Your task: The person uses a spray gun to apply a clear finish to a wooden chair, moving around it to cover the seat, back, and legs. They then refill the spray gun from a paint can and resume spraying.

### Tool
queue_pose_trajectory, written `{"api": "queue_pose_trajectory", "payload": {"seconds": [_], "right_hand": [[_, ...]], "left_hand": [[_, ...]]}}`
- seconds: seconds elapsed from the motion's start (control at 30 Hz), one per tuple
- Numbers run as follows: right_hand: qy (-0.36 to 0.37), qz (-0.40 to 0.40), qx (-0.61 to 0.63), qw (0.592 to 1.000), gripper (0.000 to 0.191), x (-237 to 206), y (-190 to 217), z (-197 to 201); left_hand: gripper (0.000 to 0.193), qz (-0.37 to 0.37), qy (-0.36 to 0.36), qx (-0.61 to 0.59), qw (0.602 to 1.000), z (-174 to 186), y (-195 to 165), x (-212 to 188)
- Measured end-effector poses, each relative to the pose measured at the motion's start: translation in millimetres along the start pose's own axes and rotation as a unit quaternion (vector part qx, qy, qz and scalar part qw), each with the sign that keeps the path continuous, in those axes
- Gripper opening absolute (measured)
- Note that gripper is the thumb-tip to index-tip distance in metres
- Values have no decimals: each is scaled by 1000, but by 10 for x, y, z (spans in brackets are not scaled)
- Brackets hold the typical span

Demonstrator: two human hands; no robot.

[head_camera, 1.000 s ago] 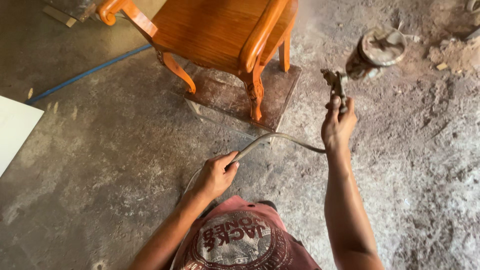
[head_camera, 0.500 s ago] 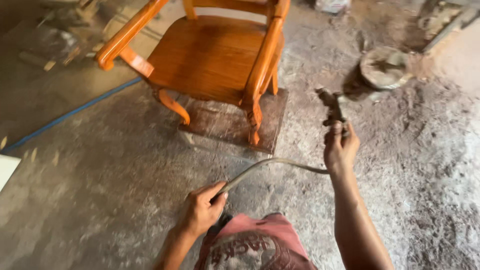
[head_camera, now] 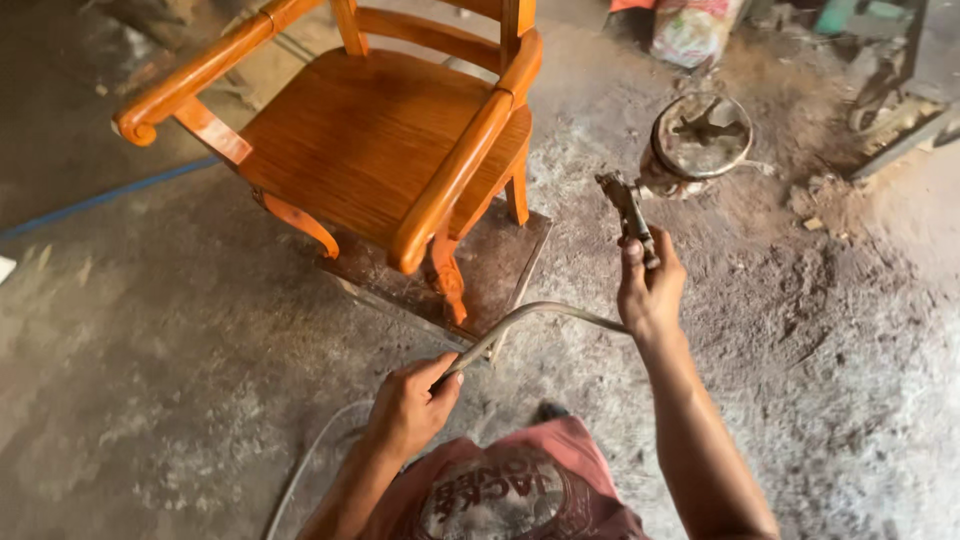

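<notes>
While your right hand (head_camera: 650,290) wraps its fingers tight around the grimy metal spray gun (head_camera: 628,210), keep the nozzle, just above your knuckles, level with the glossy orange wooden chair (head_camera: 370,140) ahead of your fingertips. Your left hand (head_camera: 410,405) closes its fingers on the grey rubber hose (head_camera: 530,315); hold that curve slack and off the lacquered legs. Beyond the gun sits a round, dusty metal canister (head_camera: 700,140) on the powdery concrete floor (head_camera: 150,350).

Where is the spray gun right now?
In the head view, the spray gun is right of centre, gripped in the right hand, just right of the orange wooden chair.
</notes>
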State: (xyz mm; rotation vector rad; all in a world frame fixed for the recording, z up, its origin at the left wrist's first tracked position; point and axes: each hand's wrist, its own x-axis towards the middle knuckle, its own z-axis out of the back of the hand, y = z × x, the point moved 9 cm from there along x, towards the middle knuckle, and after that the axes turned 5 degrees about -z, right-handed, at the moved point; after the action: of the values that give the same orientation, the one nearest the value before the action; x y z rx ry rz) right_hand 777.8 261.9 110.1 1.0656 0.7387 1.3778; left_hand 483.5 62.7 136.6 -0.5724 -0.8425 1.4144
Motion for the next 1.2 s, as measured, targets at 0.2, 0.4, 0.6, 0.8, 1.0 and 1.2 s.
{"api": "queue_pose_trajectory", "payload": {"seconds": [0.2,0.4,0.6,0.8,1.0,1.2], "right_hand": [[93,115,-67,987,77,656,585,648],[119,176,-124,969,70,1292,1126,697],[101,311,-6,945,69,1512,1926,1086],[65,304,80,947,61,1773,2285,1399],[67,274,26,959,68,1774,1958,1305],[119,183,-104,970,71,1557,1389,1170]], "left_hand": [[31,0,-70,-5,998,-364,-746,441],[25,4,-97,19,995,-436,-1172,789],[30,39,-139,-9,989,-450,-1294,884],[32,24,-122,-29,992,-484,-1375,951],[28,-72,-174,4,982,-360,-1604,886],[27,11,-112,10,994,-520,-1451,911]]}}
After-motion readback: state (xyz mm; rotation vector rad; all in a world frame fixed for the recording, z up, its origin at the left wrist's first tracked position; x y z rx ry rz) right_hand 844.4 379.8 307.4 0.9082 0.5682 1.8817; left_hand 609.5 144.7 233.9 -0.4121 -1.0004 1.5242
